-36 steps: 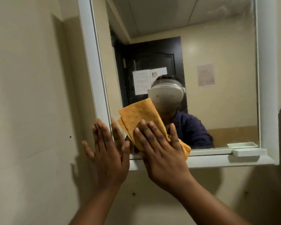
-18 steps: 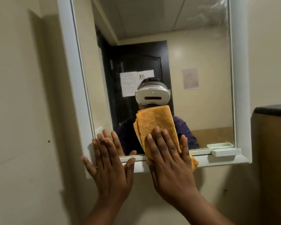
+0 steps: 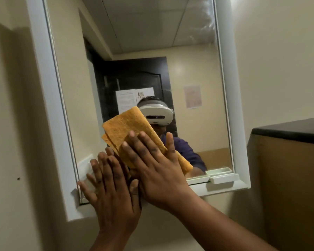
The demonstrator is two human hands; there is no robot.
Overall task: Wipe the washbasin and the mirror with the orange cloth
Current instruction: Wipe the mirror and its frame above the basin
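So the person's right hand is flat, fingers spread, pressing the folded orange cloth against the lower part of the mirror, which probably keeps pressure even while wiping. The left hand is flat too, holding nothing and leaning on the glass by the white frame, probably for balance. The washbasin isn't in view.

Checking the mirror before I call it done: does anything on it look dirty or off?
Yes: the mirror has a cloudy, streaky smear in its top right corner, well above the orange cloth. Nothing looks cracked.
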